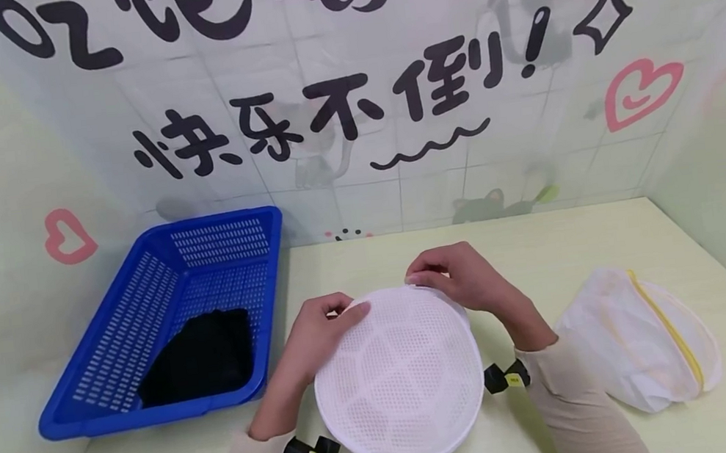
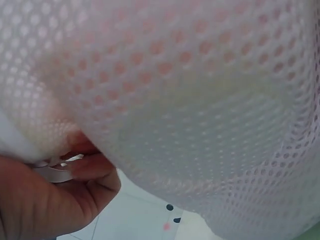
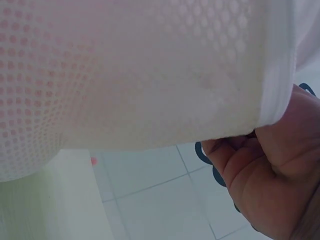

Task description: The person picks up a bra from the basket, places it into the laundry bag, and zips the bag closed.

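Observation:
A round white mesh laundry bag is held up over the table, its flat circular side toward the head camera. My left hand grips the upper left rim, the thumb lying over the mesh. At the top right of the rim, my right hand pinches the edge between thumb and fingers. The left wrist view is mostly filled by the perforated mesh, with the left hand at its lower left. In the right wrist view, the right fingers hold the bag's white edge band; part of them is hidden behind it.
To the left stands a blue plastic basket with a dark folded cloth in it. A second white mesh bag with a yellow zipper lies on the table at the right. A wall sheet with black lettering hangs behind.

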Motion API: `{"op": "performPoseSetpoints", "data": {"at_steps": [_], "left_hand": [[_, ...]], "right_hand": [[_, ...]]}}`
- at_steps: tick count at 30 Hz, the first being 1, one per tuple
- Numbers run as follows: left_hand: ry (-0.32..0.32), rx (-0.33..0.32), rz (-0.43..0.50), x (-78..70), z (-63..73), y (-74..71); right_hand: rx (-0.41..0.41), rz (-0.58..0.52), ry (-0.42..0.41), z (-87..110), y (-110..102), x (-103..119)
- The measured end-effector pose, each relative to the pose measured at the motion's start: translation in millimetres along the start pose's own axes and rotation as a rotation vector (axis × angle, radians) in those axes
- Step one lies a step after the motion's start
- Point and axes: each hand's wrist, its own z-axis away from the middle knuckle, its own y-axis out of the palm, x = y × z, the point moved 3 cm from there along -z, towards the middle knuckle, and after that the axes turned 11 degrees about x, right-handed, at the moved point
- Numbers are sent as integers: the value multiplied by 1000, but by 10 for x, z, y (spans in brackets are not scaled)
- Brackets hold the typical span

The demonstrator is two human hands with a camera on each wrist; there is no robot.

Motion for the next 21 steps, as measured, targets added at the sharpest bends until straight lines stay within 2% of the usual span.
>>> {"op": "performPoseSetpoints", "data": {"at_steps": [4, 21], "left_hand": [[31, -7, -2, -29, 11, 15], [8, -17, 69, -27, 17, -8]], "right_hand": [[-8, 20, -13, 12, -20, -7], [-13, 40, -16, 70, -113, -32]]}}
